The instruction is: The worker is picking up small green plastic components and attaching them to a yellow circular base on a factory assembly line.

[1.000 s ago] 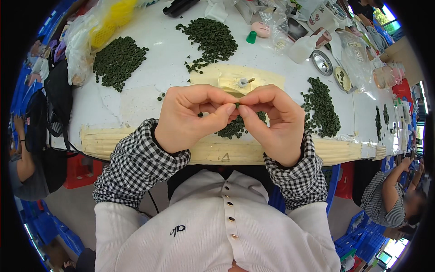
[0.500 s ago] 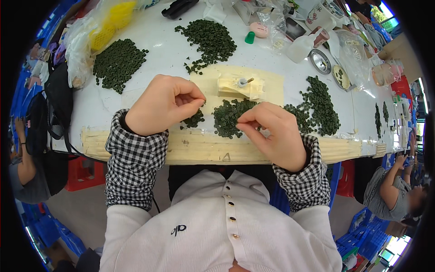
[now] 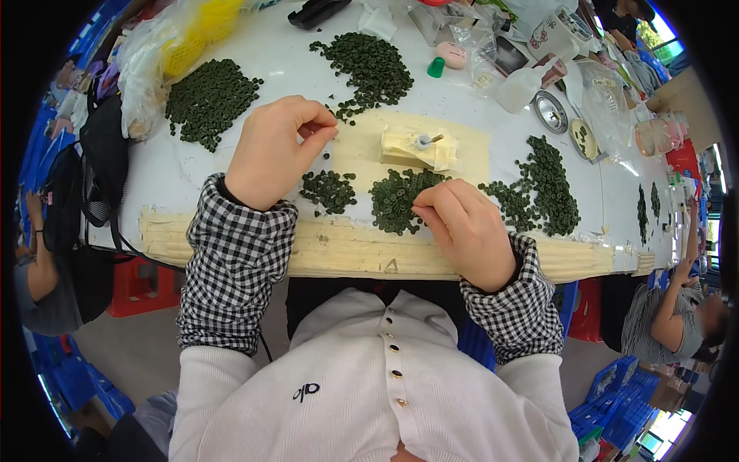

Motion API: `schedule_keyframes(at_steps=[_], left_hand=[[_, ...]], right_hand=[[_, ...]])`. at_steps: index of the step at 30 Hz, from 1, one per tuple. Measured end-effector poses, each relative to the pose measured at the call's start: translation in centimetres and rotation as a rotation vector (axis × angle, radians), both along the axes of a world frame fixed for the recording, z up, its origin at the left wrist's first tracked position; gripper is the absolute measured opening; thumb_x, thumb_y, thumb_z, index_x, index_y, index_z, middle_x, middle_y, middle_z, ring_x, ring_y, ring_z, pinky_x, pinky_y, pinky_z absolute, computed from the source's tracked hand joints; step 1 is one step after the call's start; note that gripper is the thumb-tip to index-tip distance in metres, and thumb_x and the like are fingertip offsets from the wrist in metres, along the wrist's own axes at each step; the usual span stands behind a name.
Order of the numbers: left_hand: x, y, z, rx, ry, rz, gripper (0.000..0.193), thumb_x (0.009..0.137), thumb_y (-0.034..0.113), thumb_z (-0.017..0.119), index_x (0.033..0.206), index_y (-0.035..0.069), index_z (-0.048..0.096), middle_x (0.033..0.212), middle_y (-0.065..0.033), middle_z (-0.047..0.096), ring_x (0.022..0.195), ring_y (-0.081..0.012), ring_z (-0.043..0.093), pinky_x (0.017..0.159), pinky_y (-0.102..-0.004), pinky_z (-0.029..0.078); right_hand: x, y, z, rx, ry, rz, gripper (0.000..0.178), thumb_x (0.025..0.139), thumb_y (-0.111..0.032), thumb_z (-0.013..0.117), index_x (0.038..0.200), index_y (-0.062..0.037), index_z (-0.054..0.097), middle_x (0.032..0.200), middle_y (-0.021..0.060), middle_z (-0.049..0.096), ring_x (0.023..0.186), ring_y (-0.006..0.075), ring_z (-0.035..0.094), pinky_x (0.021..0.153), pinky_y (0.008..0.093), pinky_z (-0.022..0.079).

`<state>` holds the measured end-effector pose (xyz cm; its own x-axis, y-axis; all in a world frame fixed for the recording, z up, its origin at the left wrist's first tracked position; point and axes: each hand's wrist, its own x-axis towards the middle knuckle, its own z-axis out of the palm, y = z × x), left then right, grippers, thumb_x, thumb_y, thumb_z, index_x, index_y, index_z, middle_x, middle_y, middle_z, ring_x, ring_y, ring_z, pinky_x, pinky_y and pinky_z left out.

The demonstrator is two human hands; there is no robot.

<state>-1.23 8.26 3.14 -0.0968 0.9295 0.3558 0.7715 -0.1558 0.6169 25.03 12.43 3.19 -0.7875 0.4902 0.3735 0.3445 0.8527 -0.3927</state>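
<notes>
Left hand [image 3: 269,154] and right hand [image 3: 468,235] are pinched, contents unclear; green rings [image 3: 394,205] are judged light, best gripped by rims.

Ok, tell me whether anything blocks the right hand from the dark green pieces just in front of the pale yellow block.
Nothing visible does: the right hand is at the right edge of the dark green pieces, though contact is unclear. The pale yellow block stands beyond them, not between.
</notes>
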Motion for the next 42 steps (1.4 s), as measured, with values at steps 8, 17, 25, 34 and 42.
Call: schedule_keyframes(at_steps=[8, 17, 25, 34, 42], left_hand=[[1.1, 2.2, -2.0, 0.043, 0.186, -0.04, 0.012, 0.082, 0.01, 0.069, 0.09, 0.001, 0.066, 0.079, -0.0075, 0.06, 0.07, -0.0198, 0.059, 0.062, -0.0294, 0.048], [0.8, 2.8, -1.9, 0.059, 0.182, -0.022, 0.009, 0.084, 0.008, 0.067, 0.087, 0.001, 0.063, 0.08, -0.0066, 0.061, 0.071, -0.0176, 0.061, 0.064, -0.0279, 0.049], [4.4, -0.4, 1.0, -0.175, -0.759, -0.363, 0.01, 0.084, -0.002, 0.068, 0.091, -0.002, 0.062, 0.093, -0.006, 0.066, 0.08, -0.0076, 0.062, 0.071, -0.0202, 0.052], [4.3, -0.9, 1.4, -0.385, -0.993, -0.4, 0.011, 0.085, -0.004, 0.066, 0.096, -0.003, 0.064, 0.095, -0.0122, 0.07, 0.082, -0.0099, 0.065, 0.075, -0.0226, 0.054], [4.1, -0.6, 1.4, -0.407, -1.039, -0.379, 0.014, 0.088, -0.002, 0.062, 0.102, -0.005, 0.065, 0.097, -0.0132, 0.07, 0.082, -0.0124, 0.066, 0.075, -0.0238, 0.055]], right_hand=[[0.5, 0.0, -0.3, 0.089, 0.029, 0.041, 0.022, 0.072, -0.001, 0.062, 0.094, -0.0007, 0.062, 0.086, 0.0095, 0.062, 0.079, 0.026, 0.063, 0.069, 0.0338, 0.053], [0.2, 0.2, -0.2, 0.015, 0.185, -0.01, 0.014, 0.075, 0.002, 0.068, 0.088, -0.0022, 0.066, 0.08, 0.0096, 0.065, 0.073, 0.0251, 0.064, 0.065, 0.0323, 0.053], [0.4, 0.4, 1.3, -0.522, 0.308, -0.078, 0.02, 0.081, 0.006, 0.068, 0.1, 0.0016, 0.07, 0.091, 0.0101, 0.07, 0.082, 0.0141, 0.067, 0.074, 0.0242, 0.053], [0.2, 0.7, 0.7, -0.692, 0.347, -0.135, 0.01, 0.081, 0.0, 0.07, 0.092, 0.0013, 0.069, 0.088, 0.008, 0.071, 0.074, 0.0118, 0.067, 0.068, 0.0233, 0.054], [-0.2, 0.8, 0.8, -0.199, 0.205, -0.025, 0.011, 0.076, 0.002, 0.072, 0.086, -0.0021, 0.068, 0.084, 0.0068, 0.063, 0.071, 0.0142, 0.063, 0.062, 0.0246, 0.051]])
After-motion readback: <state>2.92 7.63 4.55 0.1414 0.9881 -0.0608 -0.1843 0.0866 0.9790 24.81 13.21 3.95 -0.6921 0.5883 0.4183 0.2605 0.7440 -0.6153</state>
